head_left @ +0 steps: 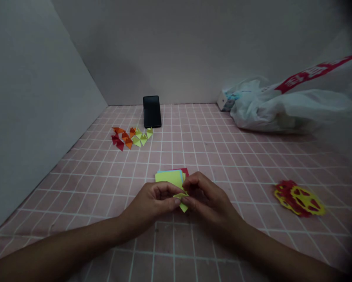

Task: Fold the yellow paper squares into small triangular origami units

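- Yellow-green folded paper piece (184, 206): pinched between your left hand (152, 203) and right hand (208, 199), each grip closed on it.
- Stack of coloured paper squares (170, 177) lies just beyond, toward the table's (237, 164) far edge.

Dim, flat light, dark right corners

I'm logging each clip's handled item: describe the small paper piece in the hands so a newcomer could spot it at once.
On the pink tiled table, a stack of coloured paper squares lies just beyond the left hand and right hand. The yellow-green paper piece is pinched between them. Unlike the folded triangles by the phone, it is the only one held.
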`<action>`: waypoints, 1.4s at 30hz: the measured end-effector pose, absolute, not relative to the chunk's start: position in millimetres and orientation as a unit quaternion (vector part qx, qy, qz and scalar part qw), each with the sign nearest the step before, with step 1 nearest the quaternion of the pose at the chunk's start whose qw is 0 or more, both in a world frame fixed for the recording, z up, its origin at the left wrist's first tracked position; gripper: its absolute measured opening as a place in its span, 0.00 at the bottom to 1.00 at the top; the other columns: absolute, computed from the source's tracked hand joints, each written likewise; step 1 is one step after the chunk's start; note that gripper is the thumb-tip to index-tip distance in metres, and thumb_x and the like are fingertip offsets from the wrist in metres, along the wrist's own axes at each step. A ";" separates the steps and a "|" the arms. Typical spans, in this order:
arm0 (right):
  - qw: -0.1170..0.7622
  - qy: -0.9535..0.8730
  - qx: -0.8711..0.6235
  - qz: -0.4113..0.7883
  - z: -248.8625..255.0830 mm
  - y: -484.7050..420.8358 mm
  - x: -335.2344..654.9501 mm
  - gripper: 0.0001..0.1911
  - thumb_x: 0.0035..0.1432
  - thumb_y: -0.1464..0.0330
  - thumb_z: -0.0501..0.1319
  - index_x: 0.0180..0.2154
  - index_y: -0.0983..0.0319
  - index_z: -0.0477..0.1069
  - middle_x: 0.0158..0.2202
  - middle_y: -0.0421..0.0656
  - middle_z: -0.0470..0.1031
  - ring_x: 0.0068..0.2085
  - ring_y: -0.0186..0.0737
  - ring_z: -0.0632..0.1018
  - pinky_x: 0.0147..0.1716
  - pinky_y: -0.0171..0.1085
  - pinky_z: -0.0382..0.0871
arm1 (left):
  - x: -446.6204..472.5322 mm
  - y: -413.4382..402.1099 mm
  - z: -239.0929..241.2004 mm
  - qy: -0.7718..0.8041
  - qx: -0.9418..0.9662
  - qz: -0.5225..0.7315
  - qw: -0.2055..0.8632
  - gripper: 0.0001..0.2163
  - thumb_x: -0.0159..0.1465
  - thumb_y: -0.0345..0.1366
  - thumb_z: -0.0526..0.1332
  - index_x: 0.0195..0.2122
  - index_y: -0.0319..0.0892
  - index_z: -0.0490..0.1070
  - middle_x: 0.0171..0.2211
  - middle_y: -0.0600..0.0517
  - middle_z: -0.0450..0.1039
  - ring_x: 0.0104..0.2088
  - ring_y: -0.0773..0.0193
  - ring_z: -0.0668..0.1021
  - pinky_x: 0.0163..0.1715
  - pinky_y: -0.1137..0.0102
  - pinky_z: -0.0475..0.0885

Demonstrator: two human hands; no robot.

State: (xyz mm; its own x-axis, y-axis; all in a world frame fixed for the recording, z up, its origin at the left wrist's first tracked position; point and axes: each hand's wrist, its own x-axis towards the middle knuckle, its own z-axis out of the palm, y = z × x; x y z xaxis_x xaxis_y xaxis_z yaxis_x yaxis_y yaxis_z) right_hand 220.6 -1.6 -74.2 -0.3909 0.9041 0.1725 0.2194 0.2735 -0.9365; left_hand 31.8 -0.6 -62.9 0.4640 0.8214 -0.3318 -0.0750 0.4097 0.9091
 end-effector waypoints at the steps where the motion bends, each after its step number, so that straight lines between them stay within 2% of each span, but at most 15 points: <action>1: 0.378 -0.697 -0.401 0.459 -74.3 -1.6 220.6 0.05 0.60 0.72 0.60 0.36 0.58 0.65 0.34 0.38 0.66 0.36 0.36 0.69 0.35 0.36 0.62 | 31.9 -0.7 -63.3 0.421 0.446 0.309 0.727 0.07 0.58 0.36 0.67 0.36 0.40 0.78 0.33 0.51 0.78 0.34 0.67 0.77 0.38 0.73 0.71; 13: 0.369 -0.651 -0.408 0.523 -70.9 -1.5 216.6 0.03 0.60 0.72 0.58 0.35 0.60 0.64 0.31 0.38 0.66 0.32 0.34 0.68 0.32 0.35 0.63 | 36.0 0.9 -57.4 0.471 0.441 0.316 0.695 0.06 0.54 0.34 0.68 0.32 0.39 0.76 0.29 0.53 0.77 0.30 0.67 0.76 0.35 0.71 0.70; 20: 0.413 -0.598 -0.420 0.544 -69.6 -0.5 219.1 0.04 0.59 0.69 0.59 0.38 0.60 0.66 0.36 0.41 0.68 0.37 0.37 0.71 0.37 0.37 0.66 | 36.4 1.4 -54.0 0.494 0.451 0.347 0.657 0.07 0.55 0.37 0.67 0.30 0.39 0.74 0.26 0.54 0.74 0.27 0.68 0.73 0.31 0.73 0.66; 23: 0.430 -0.538 -0.429 0.585 -70.4 0.6 219.1 0.05 0.59 0.67 0.60 0.37 0.60 0.66 0.33 0.39 0.68 0.32 0.34 0.70 0.31 0.34 0.64 | 36.2 2.1 -51.2 0.507 0.449 0.351 0.647 0.07 0.55 0.37 0.67 0.30 0.39 0.74 0.26 0.55 0.73 0.27 0.69 0.72 0.31 0.73 0.66; 26: 0.394 -0.478 -0.429 0.658 -73.0 -0.4 217.8 0.09 0.58 0.64 0.62 0.36 0.61 0.65 0.27 0.36 0.65 0.24 0.30 0.66 0.22 0.30 0.58 | 36.6 2.3 -48.5 0.512 0.455 0.352 0.638 0.07 0.55 0.36 0.67 0.29 0.39 0.74 0.26 0.55 0.73 0.28 0.69 0.73 0.32 0.73 0.66; 28: 0.372 -0.448 -0.421 0.696 -75.1 -1.6 216.7 0.11 0.56 0.63 0.65 0.35 0.61 0.65 0.26 0.35 0.65 0.22 0.28 0.64 0.20 0.29 0.56 | 37.2 1.8 -47.6 0.518 0.460 0.351 0.630 0.06 0.56 0.36 0.67 0.30 0.39 0.74 0.27 0.54 0.74 0.29 0.68 0.73 0.33 0.73 0.67; 34: 0.345 -0.408 -0.425 0.730 -76.7 -2.5 215.7 0.16 0.52 0.59 0.68 0.30 0.61 0.64 0.20 0.32 0.62 0.19 0.26 0.60 0.17 0.28 0.50 | 40.2 -3.8 -51.0 0.518 0.509 0.352 0.590 0.04 0.57 0.34 0.65 0.30 0.40 0.74 0.28 0.54 0.74 0.31 0.66 0.74 0.33 0.73 0.68; 42: 0.352 -0.435 -0.420 0.714 -76.1 -3.7 216.5 0.14 0.54 0.62 0.66 0.28 0.61 0.63 0.21 0.33 0.62 0.20 0.27 0.62 0.18 0.29 0.54 | 39.5 -7.2 -57.4 0.517 0.557 0.350 0.547 0.02 0.58 0.33 0.64 0.31 0.41 0.75 0.29 0.53 0.76 0.31 0.65 0.75 0.33 0.72 0.69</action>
State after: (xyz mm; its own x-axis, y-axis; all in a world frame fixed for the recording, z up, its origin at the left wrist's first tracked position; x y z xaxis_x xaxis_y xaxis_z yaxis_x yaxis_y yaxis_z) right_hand 216.5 -3.7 -76.1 -0.3987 0.8688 -0.2935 -0.1368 -0.3728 -0.9178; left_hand 39.5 -7.2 -57.4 0.2189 0.9597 -0.1762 0.1925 0.1346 0.9720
